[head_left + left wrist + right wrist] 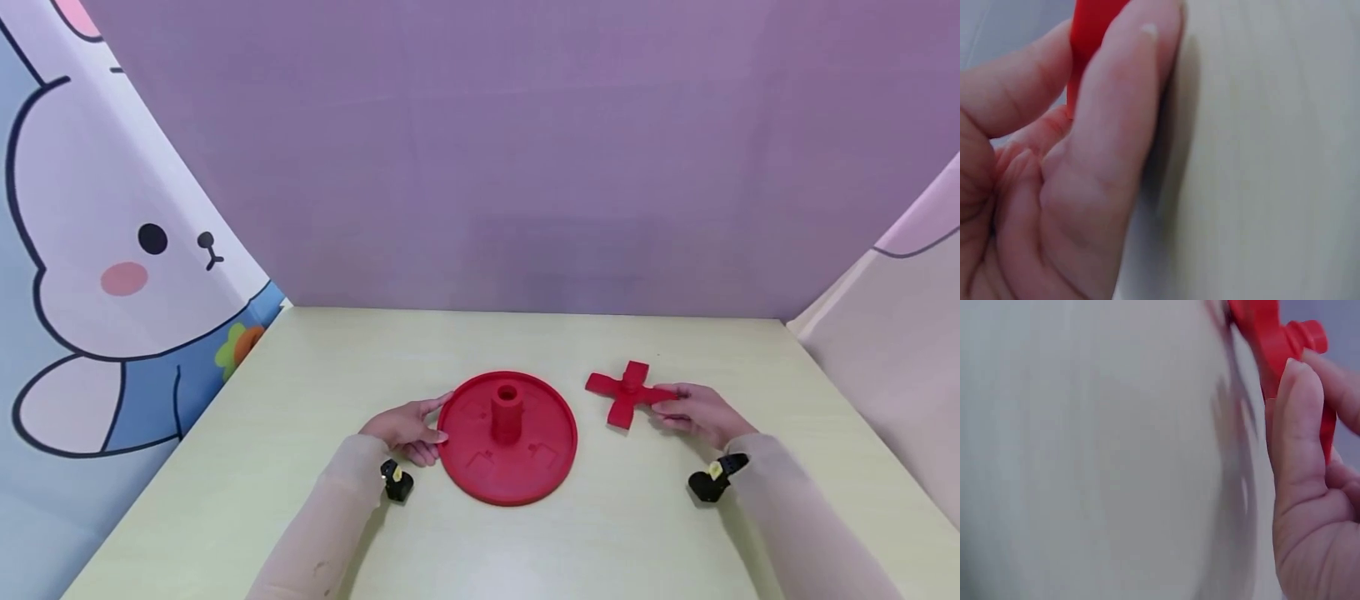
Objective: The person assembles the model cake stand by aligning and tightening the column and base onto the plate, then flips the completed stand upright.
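Note:
A round red plastic disc with a raised lip lies face up mid-table, a hollow upright post standing at its centre. At its left edge my left hand grips the rim between thumb and fingers; the left wrist view shows a bit of the red edge there. Off to the right, my right hand pinches one arm of a red four-armed cross piece. Close up in the right wrist view, a short round knob sticks out of the cross, which appears held just above the table.
The pale wooden table runs back to a purple cloth wall. On the left hangs a printed rabbit curtain; a pale curtain closes the right side. Both wrists carry small black cameras.

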`<action>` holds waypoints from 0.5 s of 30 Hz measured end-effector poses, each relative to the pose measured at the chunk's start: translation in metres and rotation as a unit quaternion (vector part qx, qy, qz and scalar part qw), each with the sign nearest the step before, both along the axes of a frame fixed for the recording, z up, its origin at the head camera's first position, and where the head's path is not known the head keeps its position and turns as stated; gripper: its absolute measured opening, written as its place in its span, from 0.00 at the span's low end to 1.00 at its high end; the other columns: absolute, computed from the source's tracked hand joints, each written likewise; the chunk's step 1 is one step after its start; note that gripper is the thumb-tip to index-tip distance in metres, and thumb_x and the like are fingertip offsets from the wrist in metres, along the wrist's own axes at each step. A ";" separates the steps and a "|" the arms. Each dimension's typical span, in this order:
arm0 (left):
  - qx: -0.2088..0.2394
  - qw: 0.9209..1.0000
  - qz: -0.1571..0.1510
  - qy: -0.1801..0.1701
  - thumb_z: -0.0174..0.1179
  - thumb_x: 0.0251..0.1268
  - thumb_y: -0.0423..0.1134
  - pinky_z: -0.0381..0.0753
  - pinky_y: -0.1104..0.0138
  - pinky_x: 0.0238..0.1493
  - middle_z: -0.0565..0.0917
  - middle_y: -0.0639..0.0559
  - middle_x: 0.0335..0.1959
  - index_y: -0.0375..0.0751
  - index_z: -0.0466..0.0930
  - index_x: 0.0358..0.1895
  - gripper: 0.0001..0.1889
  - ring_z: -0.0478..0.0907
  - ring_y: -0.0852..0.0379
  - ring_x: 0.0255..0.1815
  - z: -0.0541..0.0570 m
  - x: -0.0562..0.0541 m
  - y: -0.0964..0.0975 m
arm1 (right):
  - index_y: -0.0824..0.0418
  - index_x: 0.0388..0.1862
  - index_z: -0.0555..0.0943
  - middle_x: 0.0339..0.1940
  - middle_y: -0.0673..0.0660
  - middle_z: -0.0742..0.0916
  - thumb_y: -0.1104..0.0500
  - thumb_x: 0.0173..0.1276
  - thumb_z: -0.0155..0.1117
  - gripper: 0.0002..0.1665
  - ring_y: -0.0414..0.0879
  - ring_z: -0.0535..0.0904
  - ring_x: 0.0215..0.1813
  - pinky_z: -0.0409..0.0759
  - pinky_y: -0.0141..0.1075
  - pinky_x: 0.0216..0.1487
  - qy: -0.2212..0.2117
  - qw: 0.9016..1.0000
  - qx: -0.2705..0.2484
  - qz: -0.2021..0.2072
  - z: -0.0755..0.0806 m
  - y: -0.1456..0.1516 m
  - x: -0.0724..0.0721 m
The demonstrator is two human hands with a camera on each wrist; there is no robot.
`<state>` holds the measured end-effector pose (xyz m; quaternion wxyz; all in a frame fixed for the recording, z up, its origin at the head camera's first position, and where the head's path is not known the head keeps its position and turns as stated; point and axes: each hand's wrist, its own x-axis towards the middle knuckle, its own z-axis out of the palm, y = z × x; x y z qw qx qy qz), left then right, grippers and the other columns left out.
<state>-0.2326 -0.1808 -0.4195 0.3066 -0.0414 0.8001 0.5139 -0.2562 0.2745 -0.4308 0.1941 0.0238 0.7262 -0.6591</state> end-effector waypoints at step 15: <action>-0.003 1.000 -0.006 -0.002 0.62 0.63 0.31 0.85 0.65 0.27 0.81 0.43 0.20 0.54 0.54 0.76 0.40 0.80 0.55 0.17 0.000 0.000 -0.001 | 0.64 0.65 0.68 0.37 0.50 0.86 0.66 0.69 0.61 0.27 0.43 0.86 0.41 0.81 0.31 0.47 -0.023 0.977 -0.180 -0.112 0.009 -0.018 0.031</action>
